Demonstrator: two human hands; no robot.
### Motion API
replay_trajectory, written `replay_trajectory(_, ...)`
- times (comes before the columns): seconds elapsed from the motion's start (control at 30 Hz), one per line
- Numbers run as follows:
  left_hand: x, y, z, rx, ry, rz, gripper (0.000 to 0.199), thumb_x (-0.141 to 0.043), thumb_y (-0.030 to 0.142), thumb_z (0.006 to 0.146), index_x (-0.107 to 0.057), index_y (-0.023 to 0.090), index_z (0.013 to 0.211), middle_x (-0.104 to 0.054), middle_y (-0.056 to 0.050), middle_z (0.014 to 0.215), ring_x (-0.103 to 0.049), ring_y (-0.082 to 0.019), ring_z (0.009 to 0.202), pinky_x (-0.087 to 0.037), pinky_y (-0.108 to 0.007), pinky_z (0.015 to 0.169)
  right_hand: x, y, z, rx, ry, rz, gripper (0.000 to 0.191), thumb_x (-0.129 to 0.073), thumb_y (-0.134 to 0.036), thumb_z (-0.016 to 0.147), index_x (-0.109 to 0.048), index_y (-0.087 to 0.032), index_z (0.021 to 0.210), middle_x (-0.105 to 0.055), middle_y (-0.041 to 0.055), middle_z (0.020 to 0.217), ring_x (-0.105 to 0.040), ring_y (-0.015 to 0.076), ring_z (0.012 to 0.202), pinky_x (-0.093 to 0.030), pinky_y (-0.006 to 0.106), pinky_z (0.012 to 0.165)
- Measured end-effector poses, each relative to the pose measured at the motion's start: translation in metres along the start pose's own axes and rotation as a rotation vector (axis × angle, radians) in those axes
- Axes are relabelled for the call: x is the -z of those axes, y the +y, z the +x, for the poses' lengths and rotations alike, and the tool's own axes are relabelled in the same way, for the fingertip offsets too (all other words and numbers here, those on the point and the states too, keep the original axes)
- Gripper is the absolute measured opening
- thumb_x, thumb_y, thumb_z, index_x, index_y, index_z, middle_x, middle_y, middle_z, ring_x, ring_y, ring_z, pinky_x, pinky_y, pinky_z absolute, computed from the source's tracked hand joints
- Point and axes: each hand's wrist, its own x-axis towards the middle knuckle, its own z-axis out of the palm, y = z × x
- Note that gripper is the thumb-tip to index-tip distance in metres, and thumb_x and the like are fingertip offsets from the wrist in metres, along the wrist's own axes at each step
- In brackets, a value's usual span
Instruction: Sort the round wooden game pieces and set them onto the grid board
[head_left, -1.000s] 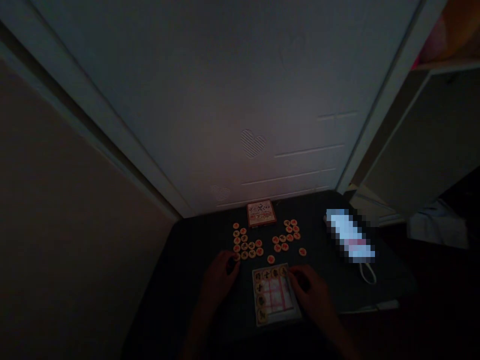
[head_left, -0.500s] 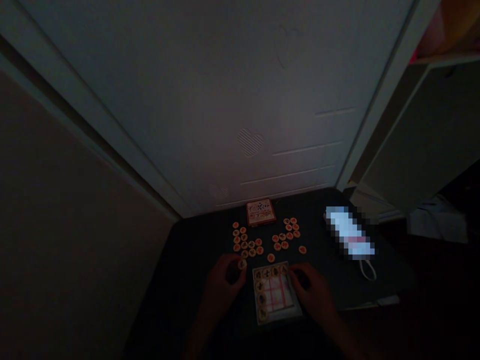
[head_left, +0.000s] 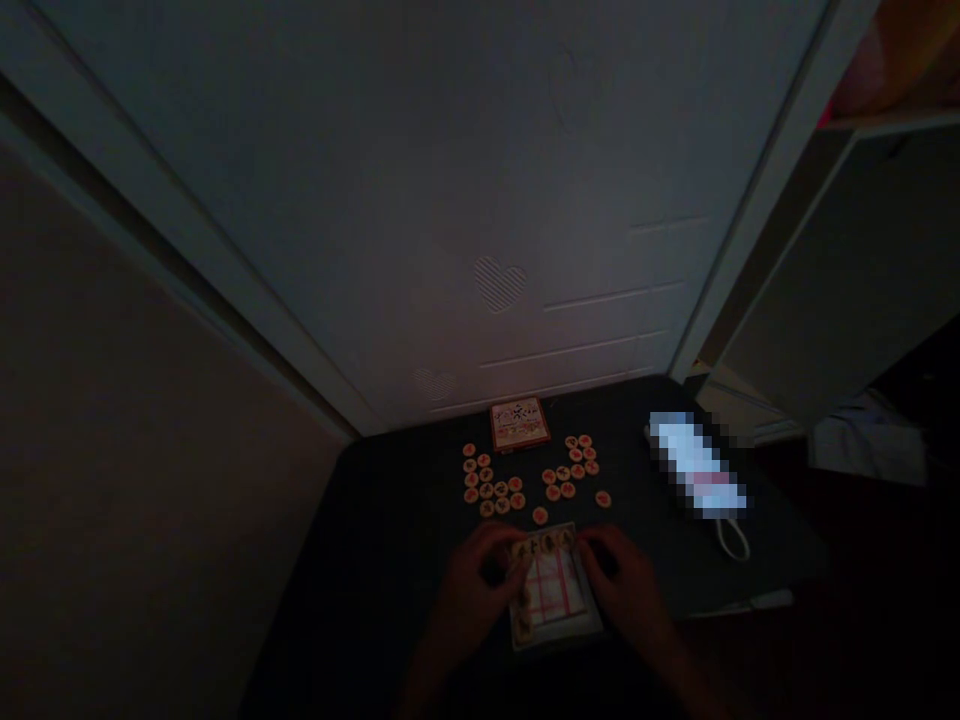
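Observation:
A shallow square box (head_left: pixel 559 632) sits at the near edge of the dark table. Inside are round xiangqi pieces (head_left: pixel 550 542) along its far and left sides, beside a white sheet with red lines (head_left: pixel 551 585). My left hand (head_left: pixel 484 570) is closed in a pinch at the box's far left corner, on a xiangqi piece (head_left: pixel 521 550) over the pieces there; its fingers partly cover the left row. My right hand (head_left: pixel 619 568) is closed on the box's right rim near the far corner. Dim light blurs the fingertips.
Several loose pieces (head_left: pixel 501 490) lie in a left group and a right group (head_left: pixel 577 470) beyond the box. A printed lid (head_left: pixel 519 424) rests by the white panel (head_left: pixel 450 250). At right lies a bright, pixelated phone-like object (head_left: pixel 697 465) with a white loop (head_left: pixel 733 539).
My left hand has moved right, carrying the xiangqi piece from beside the loose group to the box's far left corner. My right hand stays at the right rim.

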Motion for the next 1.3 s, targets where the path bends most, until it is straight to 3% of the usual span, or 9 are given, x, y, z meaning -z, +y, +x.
replay_trajectory(0.2,-0.009,0.001,-0.002,0.219,-0.036,-0.274,0.025,-0.068,0.042,0.085,-0.072,0.022,0.099,-0.079,-0.005,0.093,-0.076,-0.023,0.087,-0.063,-0.035,0.078,0.000,0.003,0.000,-0.007,-0.039,-0.015,0.028,-0.051,-0.041,0.098,-0.072,-0.023,0.099,-0.075,0.0064,0.092,-0.071,0.0214,0.083,-0.055,0.030,0.074)
replay_trajectory(0.53,-0.010,-0.001,0.000,0.283,-0.013,-0.306,0.030,-0.061,0.045,0.090,-0.073,0.022,0.106,-0.080,-0.005,0.102,-0.076,-0.023,0.091,-0.062,-0.034,0.079,-0.001,0.005,-0.001,0.001,-0.043,-0.010,0.025,-0.051,-0.038,0.098,-0.071,-0.023,0.100,-0.074,0.0054,0.091,-0.070,0.0206,0.082,-0.054,0.030,0.074)
replay_trajectory(0.8,-0.010,0.005,-0.002,0.262,-0.069,-0.370,0.028,-0.066,0.042,0.089,-0.070,0.021,0.107,-0.078,-0.006,0.104,-0.074,-0.023,0.097,-0.059,-0.031,0.084,-0.001,0.003,0.000,0.002,-0.045,-0.008,0.022,-0.055,-0.037,0.097,-0.071,-0.023,0.099,-0.074,0.0048,0.090,-0.070,0.0197,0.080,-0.054,0.028,0.072)
replay_trajectory(1.0,-0.008,0.007,-0.005,0.227,-0.077,-0.256,0.024,-0.068,0.040,0.087,-0.069,0.022,0.103,-0.077,-0.003,0.099,-0.074,-0.021,0.093,-0.058,-0.030,0.082,-0.001,0.002,0.000,0.004,-0.047,0.012,0.022,-0.055,-0.037,0.098,-0.071,-0.023,0.101,-0.074,0.0049,0.090,-0.070,0.0196,0.078,-0.054,0.028,0.071)
replay_trajectory(1.17,-0.007,0.010,-0.008,0.195,-0.104,-0.016,0.022,-0.065,0.041,0.089,-0.072,0.022,0.098,-0.076,-0.001,0.082,-0.070,-0.018,0.074,-0.055,-0.028,0.070,-0.001,0.003,0.000,0.010,-0.035,0.014,0.022,-0.055,-0.037,0.098,-0.071,-0.022,0.101,-0.074,0.0056,0.090,-0.071,0.0199,0.078,-0.055,0.028,0.071)
replay_trajectory(1.3,-0.007,0.010,-0.010,0.182,-0.156,0.013,0.023,-0.063,0.042,0.091,-0.074,0.024,0.099,-0.078,0.000,0.086,-0.071,-0.018,0.078,-0.055,-0.028,0.074,-0.002,0.004,0.000,0.024,-0.024,-0.004,0.021,-0.057,-0.037,0.097,-0.071,-0.022,0.099,-0.074,0.0051,0.088,-0.070,0.0199,0.077,-0.055,0.028,0.070)
